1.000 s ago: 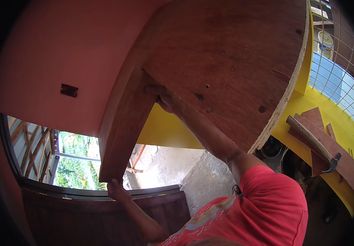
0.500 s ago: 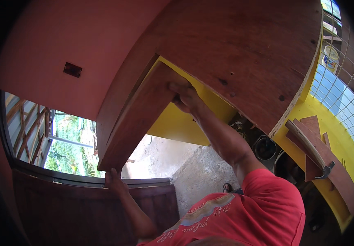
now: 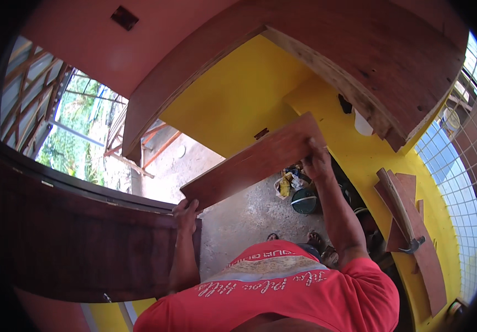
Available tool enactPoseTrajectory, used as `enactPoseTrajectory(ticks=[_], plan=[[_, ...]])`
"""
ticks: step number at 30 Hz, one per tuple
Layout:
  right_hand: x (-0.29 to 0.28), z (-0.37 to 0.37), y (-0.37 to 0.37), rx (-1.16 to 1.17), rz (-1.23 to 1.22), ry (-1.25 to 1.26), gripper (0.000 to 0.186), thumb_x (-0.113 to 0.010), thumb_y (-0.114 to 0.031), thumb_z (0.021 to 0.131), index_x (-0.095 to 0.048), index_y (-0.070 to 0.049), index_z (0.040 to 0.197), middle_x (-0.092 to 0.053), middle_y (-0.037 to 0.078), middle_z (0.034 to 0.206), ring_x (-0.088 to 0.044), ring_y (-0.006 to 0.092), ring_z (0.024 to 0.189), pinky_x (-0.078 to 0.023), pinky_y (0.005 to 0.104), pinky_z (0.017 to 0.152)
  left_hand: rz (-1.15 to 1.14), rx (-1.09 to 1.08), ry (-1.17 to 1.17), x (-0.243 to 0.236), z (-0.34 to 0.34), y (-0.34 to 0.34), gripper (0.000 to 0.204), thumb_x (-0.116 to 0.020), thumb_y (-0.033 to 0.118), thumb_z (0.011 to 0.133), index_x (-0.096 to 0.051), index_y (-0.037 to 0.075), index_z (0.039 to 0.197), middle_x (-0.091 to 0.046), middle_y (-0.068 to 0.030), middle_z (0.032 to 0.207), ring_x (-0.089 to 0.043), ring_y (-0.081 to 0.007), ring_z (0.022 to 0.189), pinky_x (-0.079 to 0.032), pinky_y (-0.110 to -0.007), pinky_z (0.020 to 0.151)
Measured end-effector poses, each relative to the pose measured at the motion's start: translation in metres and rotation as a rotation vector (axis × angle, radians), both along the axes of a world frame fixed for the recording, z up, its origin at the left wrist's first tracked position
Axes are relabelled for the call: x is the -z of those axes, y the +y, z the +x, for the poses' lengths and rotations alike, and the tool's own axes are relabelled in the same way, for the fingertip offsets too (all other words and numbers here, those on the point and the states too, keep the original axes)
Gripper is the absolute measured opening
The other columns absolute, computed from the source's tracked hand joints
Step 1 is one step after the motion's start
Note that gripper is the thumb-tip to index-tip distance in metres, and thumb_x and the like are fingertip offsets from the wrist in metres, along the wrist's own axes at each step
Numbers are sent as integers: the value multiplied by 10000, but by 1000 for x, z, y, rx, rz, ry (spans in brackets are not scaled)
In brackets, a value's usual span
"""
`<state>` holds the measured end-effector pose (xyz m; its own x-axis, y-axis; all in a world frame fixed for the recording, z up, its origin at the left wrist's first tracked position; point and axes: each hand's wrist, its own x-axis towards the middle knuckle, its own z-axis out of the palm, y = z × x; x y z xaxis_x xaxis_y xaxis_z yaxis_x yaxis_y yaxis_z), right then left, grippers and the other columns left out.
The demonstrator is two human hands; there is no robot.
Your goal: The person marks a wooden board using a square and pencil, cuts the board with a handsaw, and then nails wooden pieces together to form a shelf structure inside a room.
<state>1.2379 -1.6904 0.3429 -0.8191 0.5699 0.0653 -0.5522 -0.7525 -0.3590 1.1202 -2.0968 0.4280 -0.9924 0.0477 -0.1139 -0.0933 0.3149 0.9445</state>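
A reddish-brown wooden board (image 3: 257,160) is held out in front of me, tilted up toward the right. My left hand (image 3: 186,213) grips its lower left corner, and my right hand (image 3: 317,159) has hold of its right end. Beyond and above the board hangs a brown wooden panel structure (image 3: 371,83) with rough, splintered edges. Its opening shows a yellow wall (image 3: 238,83) behind it. The fingers under the board are partly hidden.
A yellow ledge (image 3: 448,249) on the right carries wood offcuts (image 3: 423,260) and a hammer (image 3: 413,245). White wire mesh (image 3: 462,182) rises behind it. A dark wooden door (image 3: 83,238) is at the left. Below are a dark green bucket (image 3: 305,201) and the concrete floor (image 3: 238,221).
The board has come away from the edge of the opening in the brown panel, down toward me, and swung to a flatter slant. Both hands moved with it, still gripping.
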Motion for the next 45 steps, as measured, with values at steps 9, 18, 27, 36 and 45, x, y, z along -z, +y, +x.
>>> enactPoseTrajectory(ticks=[9, 18, 27, 36, 45], plan=[[15, 37, 26, 55, -15, 0, 373, -623, -235, 958, -564, -104, 1303, -641, 42, 1252, -578, 200, 1194, -451, 396, 1038, -12, 185, 66, -7, -5, 21, 271, -739, 135, 844, -688, -53, 1033, -698, -86, 846, -657, -125, 736, -594, -280, 666], [41, 8, -5, -109, 34, -153, 360, -657, -334, 938, -590, -118, 1217, -599, 31, 1185, -551, 161, 1064, -444, 358, 903, -39, 64, -66, 10, -17, -24, 497, -743, 187, 863, -548, -36, 1262, -634, -133, 1115, -651, -211, 927, -596, -340, 704], [94, 126, -50, 48, -162, -568, 420, -761, -349, 849, -604, -189, 1204, -651, -38, 1045, -602, 107, 868, -369, 306, 630, -193, 398, -308, 64, -11, 20, 149, -713, 139, 877, -634, 29, 939, -643, -51, 819, -606, -144, 663, -551, -303, 556], [80, 270, -38, 495, -290, -524, 358, -718, -353, 874, -613, -133, 1137, -685, 19, 959, -647, 143, 818, -464, 244, 585, -102, 1249, -170, 74, 87, 287, 349, -718, 259, 913, -612, -55, 1022, -649, -59, 824, -607, -110, 709, -546, -268, 635], [76, 391, 127, 871, -355, -600, 147, -571, -240, 993, -578, -94, 975, -590, 59, 948, -643, 213, 808, -616, 375, 694, -374, 1769, -168, 95, 168, 309, 526, -755, 173, 863, -565, -19, 1313, -702, -156, 1073, -667, -182, 956, -561, -327, 833]])
